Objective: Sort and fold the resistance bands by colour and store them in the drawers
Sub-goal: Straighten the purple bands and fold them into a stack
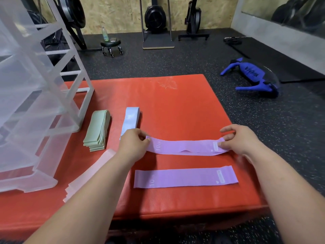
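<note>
On the red mat, near its middle, a purple resistance band is stretched flat from left to right between the person's two hands. The left hand pinches the band's left end, thumb and fingers curled round the edge just beside the white "10 LB" print. The right hand pinches the right end, its fingertips pressed on the band next to a small white label. The band's two layers lie one over the other, with a slight buckle along the lower edge near the middle. Closer to the person, apart from the first and parallel to it, a second purple band lies flat and untouched on the mat. Left of the left hand, a light blue band lies lengthwise, its near end hidden behind the hand. Just beside it, further left, is a neat stack of green bands. A stack of pink bands lies at an angle nearer the person, partly covered by the left forearm. At the mat's left side stands a translucent plastic drawer unit; whether anything lies in its drawers cannot be told. Beyond the mat, on the dark speckled floor, lie a blue bag to the right and a small black stool carrying a bottle.
</note>
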Motion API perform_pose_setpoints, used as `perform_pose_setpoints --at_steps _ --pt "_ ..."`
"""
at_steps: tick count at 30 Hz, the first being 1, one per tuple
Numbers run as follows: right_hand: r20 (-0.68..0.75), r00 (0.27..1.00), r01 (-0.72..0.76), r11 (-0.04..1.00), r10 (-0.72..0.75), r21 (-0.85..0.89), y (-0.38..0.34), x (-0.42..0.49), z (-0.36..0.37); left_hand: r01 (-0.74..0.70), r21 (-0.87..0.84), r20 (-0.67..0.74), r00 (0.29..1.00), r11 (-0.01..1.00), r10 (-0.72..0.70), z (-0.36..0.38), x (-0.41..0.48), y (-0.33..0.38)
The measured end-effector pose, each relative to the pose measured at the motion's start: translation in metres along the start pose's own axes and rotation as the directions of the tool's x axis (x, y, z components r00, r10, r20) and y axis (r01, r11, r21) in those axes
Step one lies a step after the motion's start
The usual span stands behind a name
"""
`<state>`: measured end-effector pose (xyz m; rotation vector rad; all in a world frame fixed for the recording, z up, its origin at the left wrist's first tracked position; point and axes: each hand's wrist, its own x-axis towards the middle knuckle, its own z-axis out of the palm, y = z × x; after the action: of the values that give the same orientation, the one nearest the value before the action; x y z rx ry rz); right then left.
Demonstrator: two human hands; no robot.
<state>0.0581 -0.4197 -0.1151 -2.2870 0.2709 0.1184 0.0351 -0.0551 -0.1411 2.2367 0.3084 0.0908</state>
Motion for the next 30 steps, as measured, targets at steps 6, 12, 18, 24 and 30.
perform_pose_setpoints --at_steps 6,12,18,24,30 --pt "-0.057 0.998 0.007 0.999 -0.005 0.039 -0.001 -0.027 -0.011 0.012 -0.184 -0.024 1.0 0.983 -0.016 -0.016 -0.022 0.007" --pt "-0.045 0.997 0.072 0.988 -0.066 0.134 -0.002 -0.064 -0.026 0.011 -0.343 0.019 1.0 0.939 -0.005 -0.038 -0.059 0.01" --pt "-0.062 0.997 0.066 0.963 -0.052 0.262 0.004 -0.096 -0.027 0.001 -0.333 0.007 1.0 0.943 0.001 -0.054 -0.089 0.004" --pt "-0.101 0.991 0.098 0.993 -0.091 0.067 0.016 -0.103 -0.013 -0.071 -0.05 -0.005 0.997 0.996 0.071 -0.053 -0.101 -0.009" --pt "-0.091 0.982 0.156 0.982 -0.166 -0.107 0.012 -0.115 -0.006 -0.171 0.17 -0.053 0.982 0.97 0.183 -0.041 -0.114 -0.01"
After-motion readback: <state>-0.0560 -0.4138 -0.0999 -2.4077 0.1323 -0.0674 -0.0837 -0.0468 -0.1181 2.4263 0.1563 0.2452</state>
